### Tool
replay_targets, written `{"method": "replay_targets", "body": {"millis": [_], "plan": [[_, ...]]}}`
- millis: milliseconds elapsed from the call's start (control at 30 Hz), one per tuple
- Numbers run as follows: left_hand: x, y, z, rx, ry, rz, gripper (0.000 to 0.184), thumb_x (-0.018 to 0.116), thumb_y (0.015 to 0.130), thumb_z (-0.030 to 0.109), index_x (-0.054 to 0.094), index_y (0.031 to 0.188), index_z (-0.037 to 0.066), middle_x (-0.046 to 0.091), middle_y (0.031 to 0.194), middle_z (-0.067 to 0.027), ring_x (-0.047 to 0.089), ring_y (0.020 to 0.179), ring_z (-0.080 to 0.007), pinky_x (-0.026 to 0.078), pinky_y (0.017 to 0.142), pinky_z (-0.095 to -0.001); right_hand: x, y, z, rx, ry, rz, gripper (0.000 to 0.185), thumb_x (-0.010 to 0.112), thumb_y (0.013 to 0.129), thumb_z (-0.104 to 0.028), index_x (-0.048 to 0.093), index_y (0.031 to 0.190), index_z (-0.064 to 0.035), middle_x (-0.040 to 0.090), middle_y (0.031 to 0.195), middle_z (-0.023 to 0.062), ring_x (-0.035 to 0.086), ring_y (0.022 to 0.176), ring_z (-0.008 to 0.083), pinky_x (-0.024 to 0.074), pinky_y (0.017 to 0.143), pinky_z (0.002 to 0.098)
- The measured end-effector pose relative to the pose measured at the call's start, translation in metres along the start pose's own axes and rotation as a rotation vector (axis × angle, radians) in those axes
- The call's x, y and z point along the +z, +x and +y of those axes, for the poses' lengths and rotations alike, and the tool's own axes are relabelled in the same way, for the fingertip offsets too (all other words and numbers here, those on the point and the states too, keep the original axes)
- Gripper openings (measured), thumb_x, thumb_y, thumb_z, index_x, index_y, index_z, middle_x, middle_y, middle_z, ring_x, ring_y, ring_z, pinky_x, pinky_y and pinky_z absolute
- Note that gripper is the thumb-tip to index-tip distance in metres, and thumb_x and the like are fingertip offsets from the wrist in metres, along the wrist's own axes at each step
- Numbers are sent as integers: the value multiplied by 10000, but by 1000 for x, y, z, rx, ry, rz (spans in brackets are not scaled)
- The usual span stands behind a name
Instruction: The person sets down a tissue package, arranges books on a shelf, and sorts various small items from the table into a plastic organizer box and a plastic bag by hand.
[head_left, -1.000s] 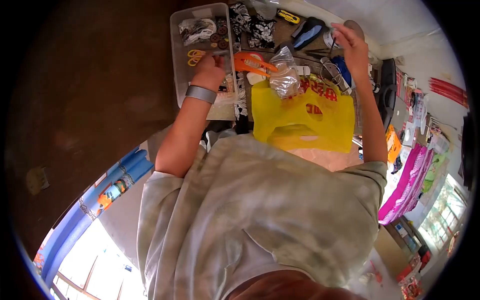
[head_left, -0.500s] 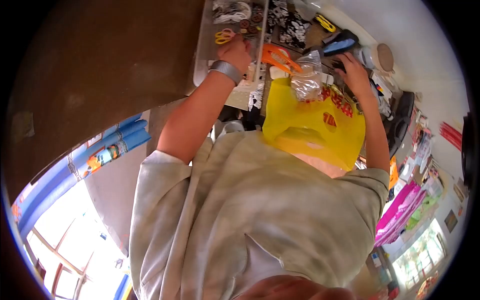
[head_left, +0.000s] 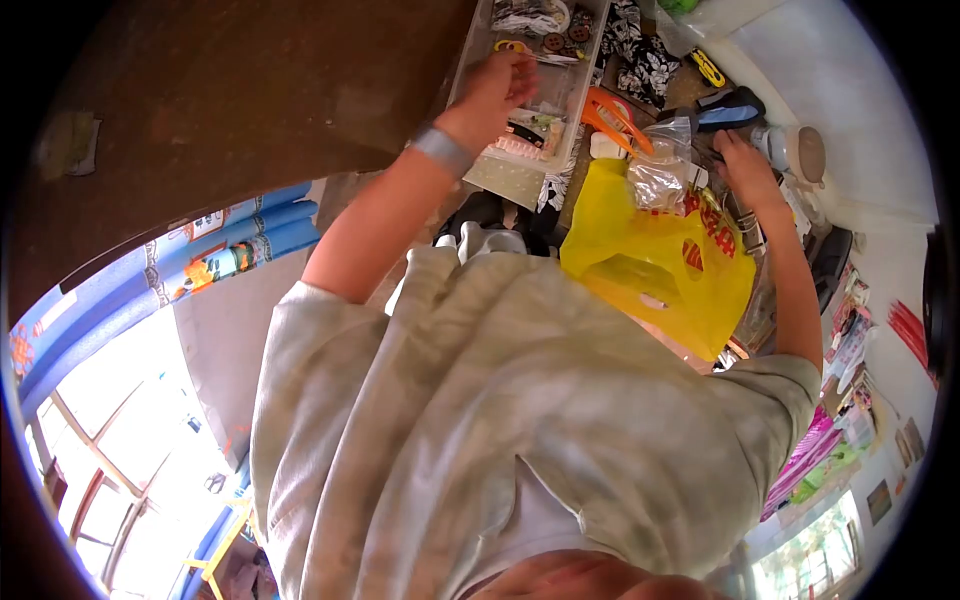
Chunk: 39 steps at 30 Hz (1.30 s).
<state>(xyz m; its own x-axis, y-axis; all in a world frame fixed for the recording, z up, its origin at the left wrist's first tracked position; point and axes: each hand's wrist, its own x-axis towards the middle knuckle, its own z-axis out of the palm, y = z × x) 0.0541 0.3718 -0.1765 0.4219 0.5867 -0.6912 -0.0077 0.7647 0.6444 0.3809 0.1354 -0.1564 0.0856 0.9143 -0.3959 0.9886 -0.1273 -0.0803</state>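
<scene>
My left hand (head_left: 500, 90), with a grey band at the wrist, is over the side of a clear plastic tray (head_left: 572, 130). Its fingers are loosely curved and apart, with nothing visible in them. Just beyond them lie yellow-handled scissors (head_left: 510, 46). Dark buttons (head_left: 553, 42) and a bundle of white cord (head_left: 530, 15) sit farther up the tray. My right hand (head_left: 748, 168) is low over the cluttered surface, fingers bent and apart, beside a blue-and-black object (head_left: 730, 110). A clear plastic bag (head_left: 660, 175) and a yellow plastic bag (head_left: 660, 270) lie between my arms.
An orange tool (head_left: 615, 120) lies right of the tray. Black-and-white patterned cloth (head_left: 650, 75) and a yellow-and-black cutter (head_left: 708, 68) are farther back. A beige-ended container (head_left: 806, 155) stands by my right hand. A brown surface (head_left: 250, 90) fills the upper left.
The view has shifted, so the tray and bags appear farther right. My left hand has drawn back leftward relative to the tray. My right hand stays near the blue-and-black object.
</scene>
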Motion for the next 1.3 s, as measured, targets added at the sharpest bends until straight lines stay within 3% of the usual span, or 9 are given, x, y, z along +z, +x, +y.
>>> {"method": "replay_targets", "body": {"millis": [167,267,333,467,600,800,967,1133,1300], "plan": [[-22,-65,23,179,117,-268,286,484,1012,214,599,1183,15,646,1176,-99,618,1050,-189,508,931,-320,13,0,10,-60,51,75,337,659,811,-48,511,1113,-42,578,1152,207,581,1049,429,507,848,488],[-22,-84,19,261,338,-196,283,463,1022,213,627,1133,10,661,1140,-97,620,1028,-173,509,905,-307,14,-5,18,-38,90,47,300,647,836,-70,542,1116,-86,589,1167,173,582,1060,411,495,853,493],[-20,-95,16,439,445,-163,246,487,1003,191,648,1073,18,681,1054,-28,621,930,-129,502,746,-267,6,-9,9,-8,119,50,264,641,850,-77,543,1095,-75,595,1155,148,584,1052,397,497,847,485],[8,-116,3,619,631,-174,198,503,999,136,639,1067,10,673,993,-39,621,899,-107,493,721,-272,6,-8,12,35,108,66,240,639,867,-72,550,1090,-71,593,1156,135,581,1061,379,499,848,473],[55,-131,-21,807,934,-447,129,571,930,73,614,1041,21,648,955,-143,650,877,-300,515,772,-376,-1,-25,2,27,186,348,269,642,886,-90,562,1143,-80,600,1112,128,584,1031,372,491,814,468],[81,-113,-75,963,1246,-661,211,597,908,78,587,1113,28,621,1143,-153,599,1029,-382,502,858,-432,-9,-79,-7,254,360,332,286,657,898,-115,589,1173,-74,605,1165,123,593,1045,349,493,851,440],[116,-99,-76,1030,1265,-760,179,603,897,80,587,1066,21,608,1086,-147,607,974,-364,508,833,-436,16,-97,-7,208,326,498,319,691,869,-115,590,1167,-64,599,1106,120,591,1009,349,485,865,400],[175,-48,-85,1462,1484,-707,243,656,854,113,592,1054,-9,615,985,-159,623,941,-361,513,817,-426,-4,-102,-31,252,257,663,253,672,880,-105,612,1121,-60,610,1062,113,610,948,332,499,819,388],[193,-31,-91,1165,1727,-871,260,694,829,172,632,1033,23,630,999,-160,627,963,-359,511,834,-432,11,-103,-45,262,527,537,196,656,896,-100,631,1087,-60,644,1004,116,642,843,322,515,727,368]]}}
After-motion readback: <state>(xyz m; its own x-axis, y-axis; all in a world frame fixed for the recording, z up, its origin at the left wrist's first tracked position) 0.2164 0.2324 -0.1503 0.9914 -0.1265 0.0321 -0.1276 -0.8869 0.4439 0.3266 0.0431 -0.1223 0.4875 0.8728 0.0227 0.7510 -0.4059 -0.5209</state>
